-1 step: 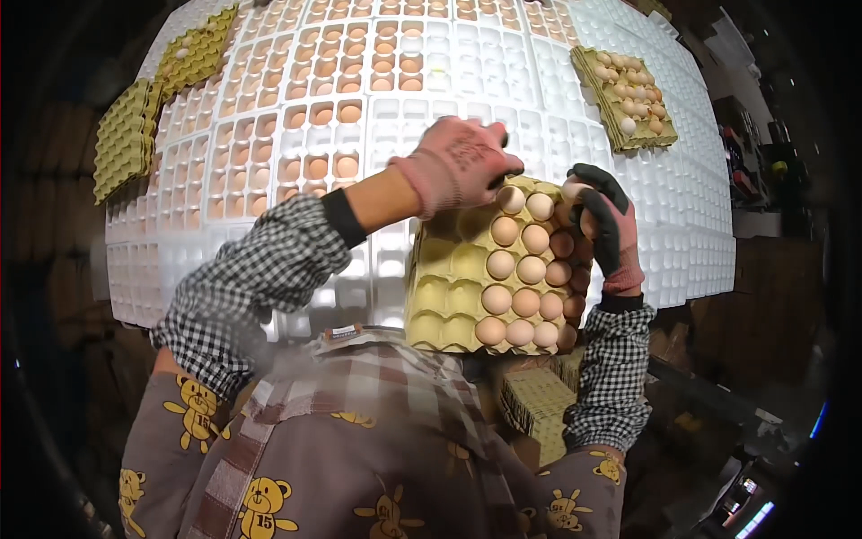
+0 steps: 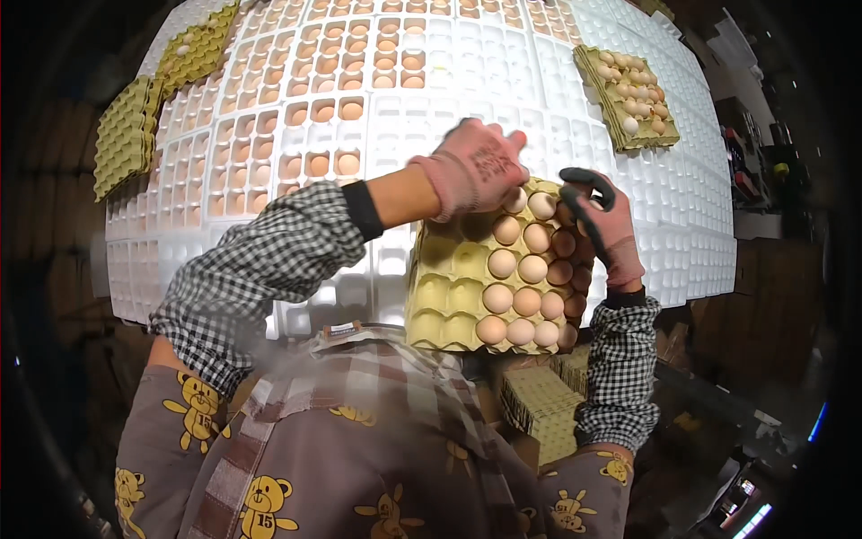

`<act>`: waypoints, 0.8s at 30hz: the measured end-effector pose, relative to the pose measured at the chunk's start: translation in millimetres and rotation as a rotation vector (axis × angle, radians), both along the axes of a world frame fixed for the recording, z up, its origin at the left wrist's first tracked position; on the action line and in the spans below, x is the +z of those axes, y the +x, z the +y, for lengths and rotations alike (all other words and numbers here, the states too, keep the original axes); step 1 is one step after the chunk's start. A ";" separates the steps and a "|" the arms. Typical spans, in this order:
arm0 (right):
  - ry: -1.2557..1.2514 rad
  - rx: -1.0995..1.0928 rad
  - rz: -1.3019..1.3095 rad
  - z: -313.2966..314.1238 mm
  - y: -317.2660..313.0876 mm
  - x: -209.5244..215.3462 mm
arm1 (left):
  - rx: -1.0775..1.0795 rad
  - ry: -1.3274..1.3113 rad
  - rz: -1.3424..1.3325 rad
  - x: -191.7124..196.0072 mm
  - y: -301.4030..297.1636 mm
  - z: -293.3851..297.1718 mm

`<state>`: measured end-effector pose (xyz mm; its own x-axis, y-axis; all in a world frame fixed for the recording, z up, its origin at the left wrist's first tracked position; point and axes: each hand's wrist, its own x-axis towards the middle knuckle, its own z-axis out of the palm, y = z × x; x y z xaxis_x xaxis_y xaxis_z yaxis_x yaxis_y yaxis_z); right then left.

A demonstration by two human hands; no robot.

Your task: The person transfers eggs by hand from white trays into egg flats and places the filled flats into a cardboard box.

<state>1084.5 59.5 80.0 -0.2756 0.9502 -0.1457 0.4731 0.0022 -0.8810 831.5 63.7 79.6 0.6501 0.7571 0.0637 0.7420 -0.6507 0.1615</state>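
A yellow pulp egg tray is held tilted above the big white cell grid. Its right columns hold brown eggs; its left cells are bare. My right hand, in a pink and black glove, grips the tray's right edge. My left hand, in a pink glove, lies over the tray's top edge with its fingers curled down. The back of the hand hides whatever is under the fingers.
The white grid holds eggs in its upper left cells. Yellow trays lie at its left edge. Another yellow tray with eggs sits at the upper right. A stack of yellow trays stands below my right forearm.
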 end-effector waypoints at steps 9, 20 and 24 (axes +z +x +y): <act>0.205 0.262 -1.003 2.4 -27.2 12.6 | -0.083 -0.280 0.126 3.2 34.4 10.9; -0.023 0.231 -0.019 24.5 -204.8 -26.9 | 0.807 -0.210 -0.714 -134.8 -222.7 -7.3; 0.170 0.348 -0.660 56.2 -266.2 -68.2 | 0.872 -0.286 -0.305 -144.6 -240.2 -9.7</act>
<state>818.2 115.6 11.8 -0.4697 0.8485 -0.2437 0.8485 0.3578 -0.3898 591.3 54.0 -65.0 -0.1620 0.9789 -0.1248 0.8457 0.2029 0.4936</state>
